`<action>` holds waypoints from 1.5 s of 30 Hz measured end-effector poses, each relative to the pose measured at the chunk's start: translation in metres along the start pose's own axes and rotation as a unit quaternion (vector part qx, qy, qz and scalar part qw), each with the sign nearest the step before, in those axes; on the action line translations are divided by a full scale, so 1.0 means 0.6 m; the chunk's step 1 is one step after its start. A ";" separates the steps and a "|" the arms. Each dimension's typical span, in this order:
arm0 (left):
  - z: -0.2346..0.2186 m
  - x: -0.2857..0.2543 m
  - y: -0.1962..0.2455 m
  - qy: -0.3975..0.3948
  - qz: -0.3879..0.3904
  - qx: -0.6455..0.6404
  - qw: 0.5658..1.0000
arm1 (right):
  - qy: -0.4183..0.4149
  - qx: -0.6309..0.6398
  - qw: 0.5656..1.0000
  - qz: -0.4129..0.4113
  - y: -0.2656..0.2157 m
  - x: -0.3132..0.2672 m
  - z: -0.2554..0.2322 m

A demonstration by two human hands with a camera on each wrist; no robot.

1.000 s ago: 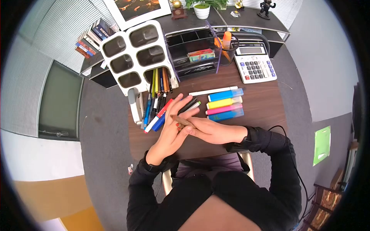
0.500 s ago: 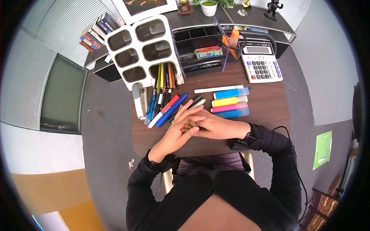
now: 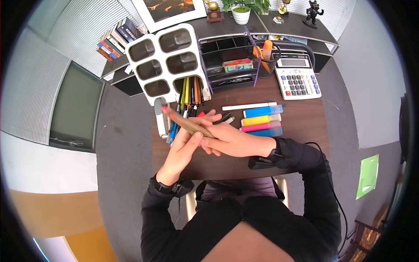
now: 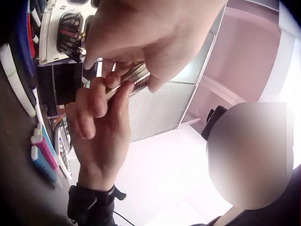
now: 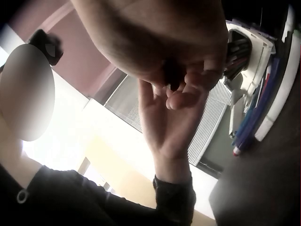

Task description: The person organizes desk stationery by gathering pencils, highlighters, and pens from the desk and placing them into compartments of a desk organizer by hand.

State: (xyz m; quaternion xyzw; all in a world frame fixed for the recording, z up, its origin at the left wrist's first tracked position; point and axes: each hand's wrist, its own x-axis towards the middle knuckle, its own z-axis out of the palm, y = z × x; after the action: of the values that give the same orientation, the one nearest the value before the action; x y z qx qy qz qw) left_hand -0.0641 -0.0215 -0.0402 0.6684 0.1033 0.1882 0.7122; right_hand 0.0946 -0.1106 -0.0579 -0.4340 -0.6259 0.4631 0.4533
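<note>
A narrow bundle of wood-coloured pencils (image 3: pixel 187 123) with a reddish end sticks out from between the two hands, slanting up to the left. My left hand (image 3: pixel 178 150) holds the bundle from the near left side, its thumb lying against it. On the other side, my right hand (image 3: pixel 238 139) grips the bundle's lower end, which its palm partly hides. In the left wrist view the pencils (image 4: pixel 137 75) pass between the curled fingers of the right hand. A dark end of the bundle (image 5: pixel 173 77) shows under the palm in the right wrist view. Markers lie beneath and behind the hands, partly covered.
Behind the hands stand a white compartment holder (image 3: pixel 192 35) with pens in one slot, a black desk organizer (image 3: pixel 229 81) and a calculator (image 3: pixel 301 89). A stapler (image 3: pixel 160 120) lies at the left. Several highlighters (image 3: pixel 262 120) and a white pen (image 3: pixel 248 106) lie on the right.
The bundle has turned from nearly end-on between the palms to pointing up and left, with more length showing. The left hand has shifted left, over the red and blue markers.
</note>
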 end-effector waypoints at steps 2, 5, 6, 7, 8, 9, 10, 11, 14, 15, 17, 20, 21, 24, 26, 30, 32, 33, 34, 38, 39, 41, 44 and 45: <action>-0.011 0.000 0.000 0.000 -0.021 -0.026 0.999 | -0.005 0.059 0.998 0.019 0.000 0.013 0.001; -0.024 0.001 0.004 0.023 -0.036 -0.083 0.996 | -0.028 0.061 0.997 0.043 -0.002 0.021 -0.003; -0.030 0.005 0.010 0.023 -0.037 -0.082 0.996 | -0.038 0.055 0.996 0.055 -0.005 0.021 -0.005; -0.037 0.014 0.019 0.054 -0.015 -0.087 0.995 | -0.063 0.046 0.995 0.069 -0.003 0.016 -0.013; -0.046 0.023 0.029 0.084 0.007 -0.093 0.992 | -0.062 0.046 0.995 0.068 -0.004 0.009 -0.023; -0.061 0.031 0.040 0.085 -0.024 -0.120 0.989 | -0.054 -0.014 0.998 0.025 -0.010 0.000 -0.034; -0.082 0.040 0.051 0.086 -0.055 -0.148 0.984 | -0.047 -0.075 0.996 -0.019 -0.020 -0.006 -0.045; -0.103 0.055 0.061 0.060 -0.117 -0.185 0.974 | -0.060 -0.078 0.995 0.003 -0.041 -0.010 -0.061; -0.136 0.107 0.043 0.109 -0.233 -0.207 0.944 | 0.002 -0.084 0.996 -0.031 -0.085 -0.028 -0.092; -0.150 0.122 0.034 0.106 -0.232 -0.204 0.945 | 0.005 -0.085 0.996 -0.033 -0.102 -0.036 -0.101; -0.165 0.148 0.027 0.031 -0.260 -0.289 0.921 | 0.044 -0.085 0.995 -0.016 -0.128 -0.054 -0.118; -0.183 0.182 0.014 0.035 -0.259 -0.312 0.913 | 0.083 -0.116 0.986 -0.088 -0.131 -0.071 -0.140; -0.186 0.191 0.008 0.033 -0.256 -0.313 0.914 | 0.105 -0.107 0.981 -0.126 -0.128 -0.070 -0.142; -0.182 0.203 0.003 0.027 -0.257 -0.333 0.907 | 0.120 -0.113 0.981 -0.100 -0.133 -0.076 -0.154; -0.196 0.205 -0.007 -0.025 -0.259 -0.393 0.882 | 0.128 -0.108 0.980 -0.105 -0.131 -0.075 -0.160; -0.192 0.188 0.004 -0.046 -0.229 -0.328 0.916 | 0.134 -0.108 0.981 -0.094 -0.131 -0.080 -0.173; -0.202 0.182 0.005 -0.031 -0.203 -0.293 0.934 | 0.128 -0.125 0.978 -0.107 -0.131 -0.079 -0.178; -0.204 0.180 0.004 0.000 -0.194 -0.278 0.941 | 0.131 -0.124 0.978 -0.104 -0.130 -0.078 -0.179; -0.205 0.178 0.005 0.003 -0.195 -0.278 0.941 | 0.129 -0.122 0.979 -0.104 -0.128 -0.077 -0.180; -0.179 0.159 0.020 0.039 -0.132 -0.185 0.973 | 0.113 -0.198 0.972 -0.055 -0.135 -0.082 -0.188; -0.172 0.147 0.024 0.011 -0.104 -0.127 0.986 | 0.093 -0.247 0.964 -0.020 -0.137 -0.087 -0.191; -0.143 0.114 0.040 -0.021 -0.075 -0.010 0.997 | 0.064 -0.329 0.942 -0.013 -0.115 -0.098 -0.197; -0.114 0.061 0.044 -0.118 -0.105 0.059 0.986 | -0.006 -0.464 0.883 0.066 -0.075 -0.118 -0.185; -0.099 0.043 0.044 -0.132 -0.111 0.113 0.979 | -0.018 -0.496 0.865 0.073 -0.058 -0.127 -0.177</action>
State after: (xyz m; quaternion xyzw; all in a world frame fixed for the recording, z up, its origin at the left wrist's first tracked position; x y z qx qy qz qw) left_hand -0.0675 0.0442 -0.0165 0.7478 0.1027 0.0053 0.6560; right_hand 0.2093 -0.1708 -0.0196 -0.6377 -0.7477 0.1309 0.1310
